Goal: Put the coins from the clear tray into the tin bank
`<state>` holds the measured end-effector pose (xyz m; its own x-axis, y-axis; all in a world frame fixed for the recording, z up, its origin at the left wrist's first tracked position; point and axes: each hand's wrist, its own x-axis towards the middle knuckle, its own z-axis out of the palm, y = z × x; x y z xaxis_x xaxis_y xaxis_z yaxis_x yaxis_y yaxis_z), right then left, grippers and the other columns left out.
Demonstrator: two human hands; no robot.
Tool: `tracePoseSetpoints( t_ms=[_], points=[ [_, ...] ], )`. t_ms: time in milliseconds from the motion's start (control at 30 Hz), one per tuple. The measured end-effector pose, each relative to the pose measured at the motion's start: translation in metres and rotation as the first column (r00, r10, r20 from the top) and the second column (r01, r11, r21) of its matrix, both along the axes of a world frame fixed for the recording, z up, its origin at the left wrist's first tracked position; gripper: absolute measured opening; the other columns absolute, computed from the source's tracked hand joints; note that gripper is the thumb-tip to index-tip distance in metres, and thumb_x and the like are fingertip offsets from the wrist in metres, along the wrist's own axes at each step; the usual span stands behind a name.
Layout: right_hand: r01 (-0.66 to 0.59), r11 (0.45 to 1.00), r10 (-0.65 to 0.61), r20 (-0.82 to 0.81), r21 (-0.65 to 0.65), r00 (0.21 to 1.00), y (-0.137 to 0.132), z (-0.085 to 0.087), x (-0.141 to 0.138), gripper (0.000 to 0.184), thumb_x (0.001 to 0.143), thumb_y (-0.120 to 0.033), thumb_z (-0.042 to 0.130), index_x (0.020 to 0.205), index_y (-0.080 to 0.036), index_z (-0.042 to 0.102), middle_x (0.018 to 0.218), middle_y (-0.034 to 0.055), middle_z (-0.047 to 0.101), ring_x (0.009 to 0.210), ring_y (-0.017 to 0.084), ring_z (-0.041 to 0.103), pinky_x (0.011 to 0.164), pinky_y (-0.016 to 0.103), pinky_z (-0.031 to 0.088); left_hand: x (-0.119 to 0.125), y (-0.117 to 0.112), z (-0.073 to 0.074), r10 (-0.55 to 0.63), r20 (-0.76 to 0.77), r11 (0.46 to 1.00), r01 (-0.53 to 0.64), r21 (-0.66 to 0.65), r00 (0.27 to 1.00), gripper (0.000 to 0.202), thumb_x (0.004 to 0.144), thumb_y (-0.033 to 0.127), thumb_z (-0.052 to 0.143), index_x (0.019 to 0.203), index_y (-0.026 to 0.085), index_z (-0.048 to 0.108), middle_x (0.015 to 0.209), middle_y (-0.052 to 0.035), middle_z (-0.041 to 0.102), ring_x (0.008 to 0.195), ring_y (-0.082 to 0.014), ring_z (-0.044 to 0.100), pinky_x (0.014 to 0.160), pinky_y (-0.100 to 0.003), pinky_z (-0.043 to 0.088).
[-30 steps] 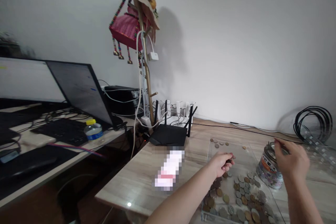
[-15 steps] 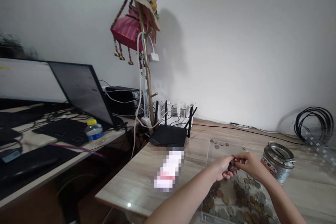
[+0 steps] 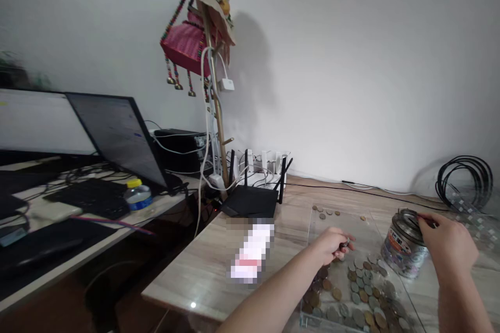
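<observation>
Coins (image 3: 344, 243) rest in my left hand (image 3: 335, 243), whose fingers curl around them above a clear plastic tray (image 3: 310, 234). My right hand (image 3: 449, 234) is at the top of a round metal tin (image 3: 404, 250) with a printed label and a slotted lid. Its thumb and fingers pinch a coin at the lid; the fingers hide most of the coin. Many loose coins (image 3: 363, 283) lie spread in the near part of the tray, silver and brass-coloured. A few small coins (image 3: 329, 213) lie near its far edge.
A black router (image 3: 252, 200) stands behind a blurred-out bright patch (image 3: 252, 252) on the table. Coiled black cable (image 3: 464, 182) lies at the back right. Across the gap to the left, a desk carries monitors (image 3: 117, 135) and a yellow-capped bottle (image 3: 137, 195).
My right hand has moved right, from the coins in my left hand to the tin's lid. The tin now sits slightly more to the left. My left hand stays over the tray.
</observation>
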<state>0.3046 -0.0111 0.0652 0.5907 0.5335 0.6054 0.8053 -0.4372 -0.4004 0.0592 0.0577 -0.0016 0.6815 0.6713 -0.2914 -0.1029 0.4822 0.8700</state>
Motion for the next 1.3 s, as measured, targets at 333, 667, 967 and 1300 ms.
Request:
tracePoseSetpoints(
  t_ms=[333, 667, 967, 1300],
  points=[
    [-0.061, 0.988, 0.038, 0.160, 0.142, 0.986, 0.001, 0.005, -0.021, 0.038, 0.070, -0.045, 0.040, 0.090, -0.024, 0.063, 0.087, 0.0084, 0.061, 0.080, 0.026, 0.049, 0.064, 0.037, 0.032, -0.001, 0.000, 0.002, 0.066, 0.012, 0.993, -0.067, 0.094, 0.998, 0.023, 0.066, 0.034, 0.057, 0.067, 0.011, 0.052, 0.050, 0.0015, 0.048, 0.034, 0.0010, 0.024, 0.036, -0.017, 0.006],
    [-0.930, 0.334, 0.859, -0.358, -0.154, 0.367, 0.025, -0.016, -0.107, 0.028, 0.071, -0.036, 0.043, 0.077, -0.018, 0.064, 0.067, 0.0026, 0.063, 0.060, 0.014, 0.053, 0.057, 0.023, 0.039, 0.000, -0.006, 0.012, -0.010, 0.000, 0.999, 0.010, 0.037, 1.000, 0.033, 0.075, 0.044, 0.043, 0.065, 0.013, 0.050, 0.046, 0.0025, 0.043, 0.031, -0.0003, 0.021, 0.035, -0.017, 0.004],
    [-0.271, 0.961, 0.274, -0.066, 0.051, 0.959, 0.000, 0.005, -0.047, 0.036, 0.065, -0.050, 0.044, 0.088, -0.029, 0.063, 0.080, 0.0057, 0.061, 0.066, 0.020, 0.051, 0.051, 0.028, 0.035, -0.003, -0.001, 0.008, 0.013, 0.063, 0.979, 0.001, -0.205, 0.998, 0.019, 0.069, 0.009, 0.037, 0.075, 0.007, 0.055, 0.057, -0.0064, 0.051, 0.040, -0.0048, 0.037, 0.035, -0.015, 0.013],
    [-0.059, 0.993, 0.053, -0.056, -0.104, 0.997, -0.001, 0.001, 0.011, 0.033, 0.063, -0.051, 0.045, 0.079, -0.030, 0.064, 0.072, 0.0056, 0.061, 0.065, 0.020, 0.050, 0.050, 0.027, 0.031, -0.001, -0.001, 0.007, 0.010, 0.030, 1.000, -0.010, -0.025, 0.999, 0.009, 0.067, 0.016, 0.056, 0.072, 0.009, 0.053, 0.060, -0.0041, 0.054, 0.038, -0.0002, 0.031, 0.037, -0.016, 0.006]
  ],
)
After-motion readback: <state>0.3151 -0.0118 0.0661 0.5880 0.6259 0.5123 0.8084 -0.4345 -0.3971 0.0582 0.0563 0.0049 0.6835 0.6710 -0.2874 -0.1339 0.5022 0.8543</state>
